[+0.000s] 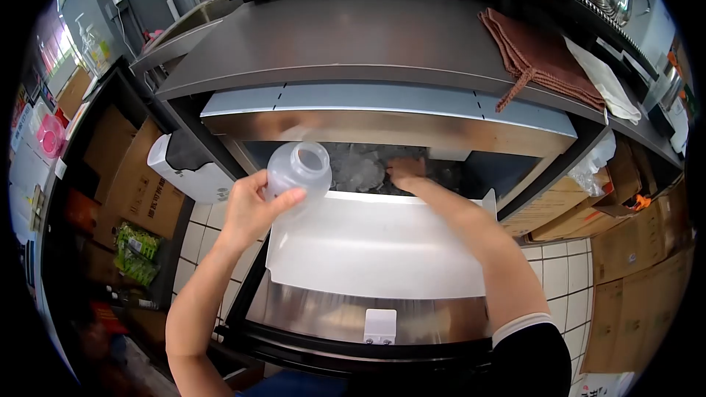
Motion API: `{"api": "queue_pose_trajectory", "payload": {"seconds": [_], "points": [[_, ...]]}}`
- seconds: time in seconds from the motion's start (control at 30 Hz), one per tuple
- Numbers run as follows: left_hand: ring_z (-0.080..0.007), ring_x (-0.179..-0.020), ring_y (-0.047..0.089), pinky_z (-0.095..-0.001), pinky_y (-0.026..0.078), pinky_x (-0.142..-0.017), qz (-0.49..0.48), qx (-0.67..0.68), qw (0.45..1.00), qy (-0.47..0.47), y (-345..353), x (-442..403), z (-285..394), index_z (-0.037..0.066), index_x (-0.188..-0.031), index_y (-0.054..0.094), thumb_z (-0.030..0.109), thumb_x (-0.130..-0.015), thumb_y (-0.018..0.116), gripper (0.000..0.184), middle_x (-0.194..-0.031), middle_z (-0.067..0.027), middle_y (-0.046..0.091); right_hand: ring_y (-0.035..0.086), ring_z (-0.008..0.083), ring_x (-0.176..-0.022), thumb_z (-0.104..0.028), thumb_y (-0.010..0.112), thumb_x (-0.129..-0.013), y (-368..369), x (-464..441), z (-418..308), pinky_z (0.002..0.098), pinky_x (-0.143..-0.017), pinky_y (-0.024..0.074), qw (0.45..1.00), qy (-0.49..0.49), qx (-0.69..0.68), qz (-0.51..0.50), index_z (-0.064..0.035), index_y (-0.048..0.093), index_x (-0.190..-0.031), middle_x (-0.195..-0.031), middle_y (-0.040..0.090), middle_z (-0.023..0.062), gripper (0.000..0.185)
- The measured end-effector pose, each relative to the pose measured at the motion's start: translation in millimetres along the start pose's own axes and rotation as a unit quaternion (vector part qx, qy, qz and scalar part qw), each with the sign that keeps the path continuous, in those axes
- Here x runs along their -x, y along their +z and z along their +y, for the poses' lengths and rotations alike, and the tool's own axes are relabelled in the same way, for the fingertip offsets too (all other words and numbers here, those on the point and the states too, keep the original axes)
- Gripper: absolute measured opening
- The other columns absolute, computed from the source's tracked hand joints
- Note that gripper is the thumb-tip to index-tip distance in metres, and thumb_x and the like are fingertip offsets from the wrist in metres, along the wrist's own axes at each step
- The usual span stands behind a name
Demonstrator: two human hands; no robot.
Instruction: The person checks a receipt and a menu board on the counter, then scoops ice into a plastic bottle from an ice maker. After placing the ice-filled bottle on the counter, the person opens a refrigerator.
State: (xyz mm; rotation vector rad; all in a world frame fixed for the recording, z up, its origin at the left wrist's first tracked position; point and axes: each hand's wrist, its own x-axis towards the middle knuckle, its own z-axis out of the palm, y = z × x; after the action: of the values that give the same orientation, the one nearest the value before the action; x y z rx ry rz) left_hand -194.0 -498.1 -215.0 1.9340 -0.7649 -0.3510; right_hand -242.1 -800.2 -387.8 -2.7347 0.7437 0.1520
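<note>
Apparently our right hand (407, 170) is gathering ice (362, 170), its grip unclear; left of it, our left hand (250, 209) clasps a bottle (294, 179), needing steadiness.

The printing (154, 197) on the cardboard box (138, 176) is too small to read

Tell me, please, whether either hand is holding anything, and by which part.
The left hand holds a translucent bottle by its side, below the open mouth. Whether the right hand, among the ice, grips anything cannot be told.
</note>
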Motion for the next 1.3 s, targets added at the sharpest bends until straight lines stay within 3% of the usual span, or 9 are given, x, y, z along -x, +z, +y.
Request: {"api": "queue_pose_trajectory", "payload": {"seconds": [0.07, 0.2, 0.37, 0.47, 0.53, 0.6, 0.73, 0.9, 1.3], "points": [[-0.0094, -0.070, 0.059, -0.0236, 0.047, -0.063, -0.001, -0.014, 1.000, -0.015, 2.4, -10.5, 0.2, -0.004, -0.091, 0.064, 0.029, -0.073, 0.077, 0.040, -0.080, -0.0064, 0.065, 0.058, 0.0288, -0.101, -0.025, 0.051, -0.087, 1.6, -6.4, -6.3, 0.0479, -0.082, 0.0423, 1.000, -0.003, 0.015, -0.003, -0.0139, 0.067, -0.095, -0.104, 0.064, 0.0093, 0.021], [-0.0125, -0.071, 0.060, -0.0259, 0.048, -0.065, 0.012, -0.010, 0.998, -0.056, 15.2, -27.8, 7.1, -0.007, -0.093, 0.063, 0.033, -0.072, 0.076, 0.047, -0.080, -0.0107, 0.065, 0.060, 0.0198, -0.083, -0.026, 0.057, -0.086, 24.3, -22.7, 29.2, 0.0339, -0.075, 0.0445, 0.957, -0.057, -0.266, -0.104, -0.0078, 0.067, -0.090, -0.086, 0.066, 0.0079, 0.021], [-0.0157, -0.085, 0.060, -0.0254, 0.045, -0.079, 0.001, -0.032, 0.996, -0.084, 24.6, -62.4, -14.6, -0.004, -0.100, 0.063, 0.038, -0.069, 0.078, 0.054, -0.093, -0.0102, 0.065, 0.056, 0.0174, -0.074, -0.023, 0.056, -0.087, -12.0, -7.7, 44.9, 0.0322, -0.071, 0.0433, 0.938, -0.074, -0.331, -0.065, -0.0038, 0.062, -0.089, -0.074, 0.061, 0.0067, 0.020], [-0.0100, -0.077, 0.055, -0.0233, 0.045, -0.059, 0.044, -0.066, 0.996, -0.050, 43.5, -94.3, -26.7, 0.004, -0.106, 0.060, 0.036, -0.074, 0.075, 0.047, -0.094, -0.0040, 0.062, 0.059, 0.0237, -0.081, -0.022, 0.058, -0.085, -47.2, 0.3, 69.1, 0.0364, -0.073, 0.0449, 0.960, -0.145, -0.224, 0.083, -0.0028, 0.061, -0.094, -0.082, 0.063, 0.0110, 0.021], [-0.0134, -0.086, 0.057, -0.0273, 0.048, -0.067, -0.013, -0.045, 0.999, -0.020, 46.4, -110.8, -32.1, 0.007, -0.110, 0.059, 0.034, -0.073, 0.076, 0.049, -0.104, -0.0051, 0.062, 0.060, 0.0269, -0.081, -0.018, 0.055, -0.086, -69.7, 11.2, 87.3, 0.0390, -0.070, 0.0460, 0.912, -0.230, -0.018, 0.338, -0.0015, 0.060, -0.096, -0.083, 0.063, 0.0130, 0.020], [-0.0182, -0.097, 0.057, -0.0309, 0.048, -0.078, 0.007, -0.139, 0.982, 0.128, 59.4, -127.5, -47.3, 0.006, -0.109, 0.059, 0.034, -0.071, 0.078, 0.051, -0.109, -0.0071, 0.061, 0.061, 0.0287, -0.081, -0.016, 0.054, -0.086, -94.4, 24.3, 101.7, 0.0404, -0.069, 0.0466, 0.855, -0.231, 0.074, 0.459, -0.0007, 0.059, -0.097, -0.084, 0.063, 0.0142, 0.019], [-0.0230, -0.103, 0.057, -0.0326, 0.046, -0.086, -0.025, -0.197, 0.977, 0.077, 81.4, -140.5, -55.5, 0.007, -0.109, 0.060, 0.035, -0.068, 0.080, 0.054, -0.110, -0.0080, 0.061, 0.060, 0.0294, -0.083, -0.016, 0.054, -0.086, -137.2, 48.7, 107.3, 0.0405, -0.070, 0.0465, 0.880, -0.191, 0.050, 0.432, -0.0004, 0.059, -0.097, -0.085, 0.063, 0.0148, 0.020], [-0.0223, -0.107, 0.055, -0.0317, 0.044, -0.090, -0.108, -0.092, 0.988, 0.057, 90.4, -151.6, -70.0, 0.008, -0.111, 0.059, 0.031, -0.068, 0.081, 0.054, -0.110, -0.0087, 0.061, 0.059, 0.0302, -0.085, -0.015, 0.054, -0.085, -154.1, 59.4, 97.7, 0.0406, -0.072, 0.0463, 0.889, -0.182, 0.029, 0.418, -0.0001, 0.059, -0.097, -0.087, 0.063, 0.0156, 0.020], [-0.0225, -0.108, 0.054, -0.0325, 0.042, -0.092, -0.128, -0.061, 0.989, 0.031, 77.3, -147.4, -68.8, 0.008, -0.117, 0.056, 0.035, -0.069, 0.079, 0.060, -0.117, -0.0096, 0.058, 0.058, 0.0323, -0.089, -0.014, 0.054, -0.084, -152.6, 61.8, 79.4, 0.0410, -0.075, 0.0460, 0.903, -0.178, -0.001, 0.392, 0.0008, 0.059, -0.097, -0.092, 0.062, 0.0175, 0.020]]}}
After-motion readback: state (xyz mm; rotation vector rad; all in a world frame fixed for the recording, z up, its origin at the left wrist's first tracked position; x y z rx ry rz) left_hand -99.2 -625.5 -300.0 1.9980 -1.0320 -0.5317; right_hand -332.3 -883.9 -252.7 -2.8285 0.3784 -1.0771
